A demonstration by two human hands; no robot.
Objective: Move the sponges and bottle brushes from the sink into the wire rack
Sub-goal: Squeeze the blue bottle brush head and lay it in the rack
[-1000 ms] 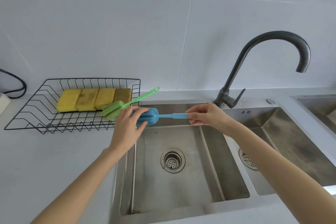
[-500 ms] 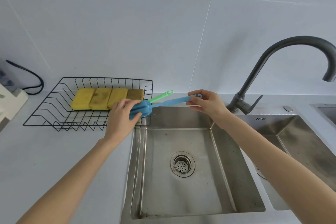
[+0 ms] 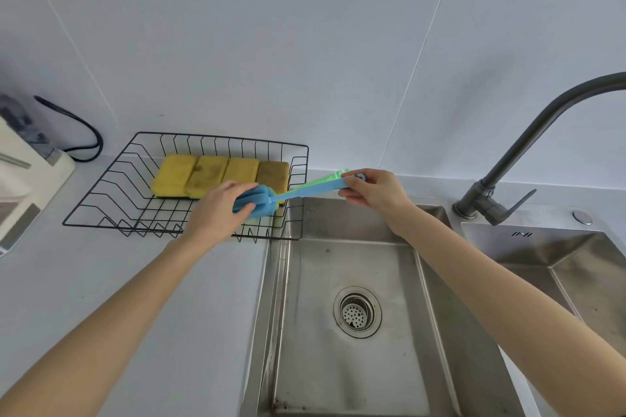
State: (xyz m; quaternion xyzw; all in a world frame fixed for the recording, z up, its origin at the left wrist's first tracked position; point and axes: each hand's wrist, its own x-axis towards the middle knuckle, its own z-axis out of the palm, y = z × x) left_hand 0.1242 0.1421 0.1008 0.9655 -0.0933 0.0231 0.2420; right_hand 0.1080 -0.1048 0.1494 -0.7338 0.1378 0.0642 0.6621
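Observation:
A blue bottle brush (image 3: 306, 192) hangs over the right end of the black wire rack (image 3: 101, 193). My left hand (image 3: 216, 210) grips its foam head, and my right hand (image 3: 376, 191) pinches the end of its handle. A green bottle brush (image 3: 333, 176) lies just behind and under the blue one, mostly hidden, its handle tip poking over the rack's right wall. Several yellow sponges (image 3: 210, 174) lie side by side at the back of the rack. The steel sink (image 3: 338, 366) below holds only its drain.
A dark curved faucet (image 3: 528, 145) rises at the right, with a second basin (image 3: 576, 264) beyond it. A white appliance (image 3: 23, 186) and a black cable (image 3: 84, 132) sit left of the rack. The grey counter (image 3: 135, 298) runs in front of the rack.
Both hands have carried the blue brush left and back from above the sink to over the rack's right end, on top of the green brush. The camera view has shifted left.

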